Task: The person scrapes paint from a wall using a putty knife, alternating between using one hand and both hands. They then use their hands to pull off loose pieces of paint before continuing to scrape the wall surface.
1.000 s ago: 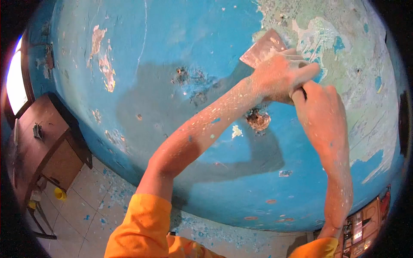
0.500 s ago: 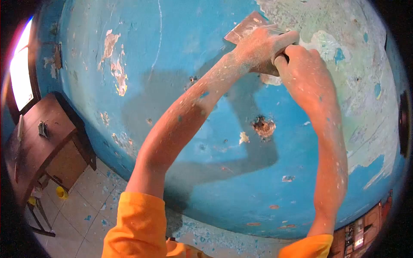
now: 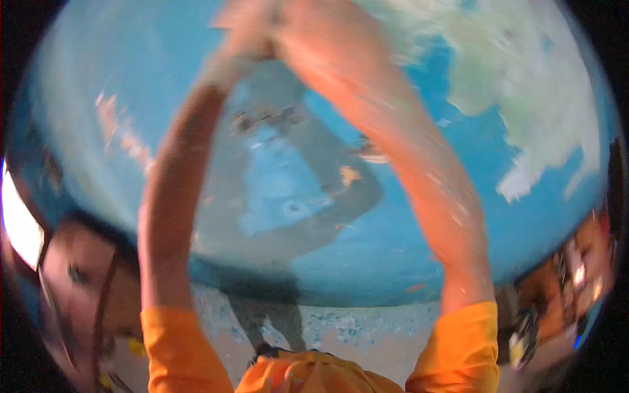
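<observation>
A blurred corner of what looks like a flat scraper (image 3: 220, 18) shows high against the blue wall (image 3: 386, 255), just beside the left hand (image 3: 247, 29); contact with the wall cannot be told. The right hand (image 3: 314, 29) meets the left there, fingers too blurred and cut off to tell their grip. A pale bare patch (image 3: 485, 72) spreads over the wall's upper right, a shadow (image 3: 327, 147) falls across its middle, and flakes (image 3: 354, 321) litter the floor along its foot.
</observation>
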{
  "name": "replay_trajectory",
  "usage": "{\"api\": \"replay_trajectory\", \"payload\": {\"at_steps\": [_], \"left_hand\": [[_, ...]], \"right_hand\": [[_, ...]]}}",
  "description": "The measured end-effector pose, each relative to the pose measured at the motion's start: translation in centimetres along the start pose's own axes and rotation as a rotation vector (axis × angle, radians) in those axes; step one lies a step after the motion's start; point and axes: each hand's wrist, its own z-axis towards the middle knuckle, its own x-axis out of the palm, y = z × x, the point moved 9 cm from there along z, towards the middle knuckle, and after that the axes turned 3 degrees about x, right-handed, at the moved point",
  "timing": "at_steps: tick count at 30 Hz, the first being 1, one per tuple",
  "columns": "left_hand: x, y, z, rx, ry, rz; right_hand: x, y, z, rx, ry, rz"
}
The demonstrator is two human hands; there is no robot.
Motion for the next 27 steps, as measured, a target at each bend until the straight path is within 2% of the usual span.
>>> {"api": "replay_trajectory", "payload": {"at_steps": [1,2,4,5,7,9,11,13,15,17,18,20,21,22,23,24,25,26,27], "left_hand": [[-0.1,1.6,0.5,-0.035,0.015,0.027],[-0.9,2.0,1.1,-0.043,0.019,0.093],[-2.0,1.8,1.7,-0.033,0.042,0.194],[-1.7,0.6,1.5,-0.016,0.066,0.191],[0.4,-3.0,0.3,0.019,0.139,0.121],[4.2,-9.0,-1.2,0.241,0.331,0.014],[7.5,-12.2,-2.5,0.205,0.516,0.032],[9.4,-16.5,-3.5,0.312,0.405,-0.076],[12.0,-18.9,-5.2,0.317,0.465,-0.070],[14.6,-22.3,-5.6,0.379,0.518,-0.191],[15.8,-24.5,-5.6,0.434,0.544,-0.311],[17.9,-27.5,-3.7,0.380,0.565,-0.397],[19.1,-29.0,-2.9,0.320,0.578,-0.486],[20.9,-30.5,-2.2,0.325,0.572,-0.483],[23.0,-31.8,-1.6,0.286,0.594,-0.689],[25.0,-33.3,-1.1,0.239,0.614,-0.892],[27.2,-34.4,-0.7,0.127,0.626,-0.959],[28.3,-35.6,0.3,0.123,0.624,-0.947],[29.6,-37.2,1.5,0.049,0.701,-1.096]], "right_hand": [[-0.7,-0.7,1.3,-0.002,-0.217,0.217],[-2.1,-0.2,1.0,-0.095,-0.400,0.172],[-0.1,-1.6,2.4,0.091,-0.158,0.218],[-0.9,-3.4,0.3,0.154,-0.151,0.184],[-0.2,-4.0,-4.7,0.158,0.184,0.365],[1.0,-7.0,-10.2,0.342,0.060,0.616],[0.4,-8.6,-15.5,0.378,-0.156,0.771],[0.4,-9.9,-21.2,0.642,-0.182,0.861],[-0.5,-10.3,-26.7,0.967,-0.161,1.042],[-1.8,-11.5,-32.2,0.990,-0.394,0.827],[-2.1,-12.4,-33.5,1.000,-0.403,0.835],[-7.0,-12.8,-34.1,0.623,-0.693,0.651],[-7.8,-13.9,-34.6,0.621,-0.698,0.648],[-9.7,-14.6,-35.1,0.529,-0.794,0.601],[-11.7,-15.5,-35.7,0.432,-0.886,0.556],[-12.7,-17.2,-36.0,0.422,-0.885,0.564],[-13.9,-18.6,-36.3,0.381,-0.851,0.482],[-15.3,-20.2,-36.7,0.342,-0.822,0.401],[-17.2,-22.3,-37.2,0.339,-0.751,0.323]]}}
